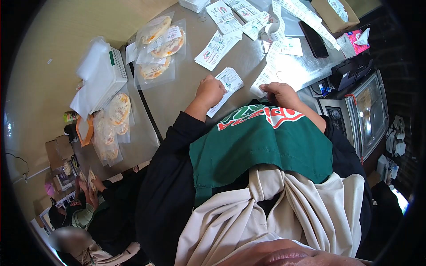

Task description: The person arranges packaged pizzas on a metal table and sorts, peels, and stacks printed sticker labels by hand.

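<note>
My left hand (211, 93) is closed, its fingers curled at the left edge of a small fanned stack of printed cards (231, 80) on the metal table. Whatever lies in its fingers is hidden. My right hand (281, 94) pinches the near end of a long printed paper strip (272, 60), thumb and fingers together. The strip curls away across the tabletop. Beyond my hands lie more printed cards (213, 53) and a few banded stacks of cards (223, 17).
Bagged pizzas (169, 42) lie at the left of the metal table (177, 86). A white basket (116, 66) with plastic bags stands farther left. A black phone (313, 40), a cardboard box (339, 15) and an oven (370, 111) are at the right. Another person (104, 208) works lower left.
</note>
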The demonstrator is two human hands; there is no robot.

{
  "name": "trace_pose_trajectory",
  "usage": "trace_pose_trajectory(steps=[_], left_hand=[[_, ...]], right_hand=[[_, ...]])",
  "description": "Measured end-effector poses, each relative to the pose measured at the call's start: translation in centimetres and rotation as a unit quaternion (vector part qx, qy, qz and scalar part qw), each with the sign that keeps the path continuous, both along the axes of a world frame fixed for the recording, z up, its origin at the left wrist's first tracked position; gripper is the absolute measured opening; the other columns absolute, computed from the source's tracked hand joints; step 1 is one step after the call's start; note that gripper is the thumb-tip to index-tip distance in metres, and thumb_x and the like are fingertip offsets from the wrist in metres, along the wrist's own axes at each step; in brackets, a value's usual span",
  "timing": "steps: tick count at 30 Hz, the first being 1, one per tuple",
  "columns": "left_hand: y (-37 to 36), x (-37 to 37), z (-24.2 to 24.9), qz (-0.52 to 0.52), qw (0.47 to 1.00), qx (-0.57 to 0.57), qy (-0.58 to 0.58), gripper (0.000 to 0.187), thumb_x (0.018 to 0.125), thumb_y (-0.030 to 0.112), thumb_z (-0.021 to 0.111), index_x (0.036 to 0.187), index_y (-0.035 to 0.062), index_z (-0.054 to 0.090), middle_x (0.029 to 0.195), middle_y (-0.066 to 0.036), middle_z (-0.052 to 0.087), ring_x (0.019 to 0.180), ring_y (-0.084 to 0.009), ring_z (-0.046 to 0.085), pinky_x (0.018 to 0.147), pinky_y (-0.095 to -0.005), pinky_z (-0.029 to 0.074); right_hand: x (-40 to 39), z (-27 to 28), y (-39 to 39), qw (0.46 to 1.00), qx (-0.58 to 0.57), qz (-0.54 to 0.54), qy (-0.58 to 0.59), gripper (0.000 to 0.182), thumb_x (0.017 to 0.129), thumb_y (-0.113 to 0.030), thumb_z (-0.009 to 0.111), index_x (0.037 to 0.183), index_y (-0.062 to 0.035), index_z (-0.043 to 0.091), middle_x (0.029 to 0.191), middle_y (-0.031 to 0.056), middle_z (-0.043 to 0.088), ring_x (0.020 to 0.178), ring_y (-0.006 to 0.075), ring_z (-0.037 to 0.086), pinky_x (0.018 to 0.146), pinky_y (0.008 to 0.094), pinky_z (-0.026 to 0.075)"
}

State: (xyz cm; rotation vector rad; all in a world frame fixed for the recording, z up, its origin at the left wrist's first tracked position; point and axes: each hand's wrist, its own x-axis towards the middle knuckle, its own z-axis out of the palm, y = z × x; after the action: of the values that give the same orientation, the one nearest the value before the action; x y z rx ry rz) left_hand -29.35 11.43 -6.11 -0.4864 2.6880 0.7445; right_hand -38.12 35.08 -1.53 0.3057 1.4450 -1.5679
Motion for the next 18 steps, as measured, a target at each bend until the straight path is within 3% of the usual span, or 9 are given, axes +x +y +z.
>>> trace_pose_trajectory(steps=[3, 6, 12, 15, 18], left_hand=[[0.8, 0.3, -0.5, 0.005, 0.997, -0.046, 0.064, 0.016, 0.072, 0.023, 0.070, 0.071, 0.0067, 0.068, 0.095, -0.015, 0.056, 0.093, -0.0342, 0.054, 0.082, -0.0407, 0.045], [1.2, 0.2, 0.3, 0.017, 0.999, -0.044, 0.019, 0.023, 0.070, 0.024, 0.072, 0.082, 0.0057, 0.065, 0.097, -0.016, 0.055, 0.096, -0.0341, 0.053, 0.083, -0.0404, 0.045], [-0.9, 1.3, -0.9, 0.025, 0.997, -0.013, 0.071, 0.053, 0.065, 0.027, 0.078, 0.108, 0.0088, 0.054, 0.102, -0.014, 0.054, 0.103, -0.0324, 0.051, 0.085, -0.0401, 0.043], [0.2, 2.4, 3.0, 0.031, 0.986, -0.151, 0.067, 0.048, 0.064, 0.028, 0.079, 0.100, 0.0074, 0.054, 0.105, -0.013, 0.054, 0.103, -0.0317, 0.050, 0.088, -0.0414, 0.041], [-0.3, 3.3, 3.5, 0.017, 0.978, -0.210, -0.015, 0.051, 0.061, 0.025, 0.081, 0.103, 0.0104, 0.057, 0.106, -0.011, 0.053, 0.105, -0.0316, 0.050, 0.089, -0.0400, 0.040]], right_hand=[[0.0, -0.2, 0.1, 1.000, -0.001, 0.006, 0.006, 0.021, 0.077, -0.015, 0.065, 0.086, 0.0043, 0.066, 0.071, 0.0085, 0.059, 0.059, 0.0143, 0.052, 0.055, 0.0265, 0.039], [-0.1, -0.1, 0.1, 1.000, 0.009, 0.013, 0.007, 0.022, 0.077, -0.015, 0.065, 0.086, 0.0050, 0.065, 0.072, 0.0091, 0.060, 0.060, 0.0150, 0.052, 0.056, 0.0270, 0.039], [0.1, 1.0, -0.1, 1.000, 0.013, -0.003, 0.005, 0.023, 0.077, -0.013, 0.065, 0.088, 0.0069, 0.064, 0.077, 0.0113, 0.060, 0.066, 0.0176, 0.055, 0.062, 0.0288, 0.042], [0.1, 0.8, 0.0, 1.000, 0.002, -0.016, -0.004, 0.023, 0.076, -0.012, 0.066, 0.088, 0.0071, 0.064, 0.078, 0.0114, 0.061, 0.067, 0.0180, 0.055, 0.063, 0.0289, 0.042], [0.2, 1.7, -0.2, 1.000, -0.003, -0.010, -0.015, 0.024, 0.076, -0.013, 0.066, 0.088, 0.0075, 0.064, 0.078, 0.0111, 0.061, 0.067, 0.0178, 0.054, 0.063, 0.0290, 0.041]])
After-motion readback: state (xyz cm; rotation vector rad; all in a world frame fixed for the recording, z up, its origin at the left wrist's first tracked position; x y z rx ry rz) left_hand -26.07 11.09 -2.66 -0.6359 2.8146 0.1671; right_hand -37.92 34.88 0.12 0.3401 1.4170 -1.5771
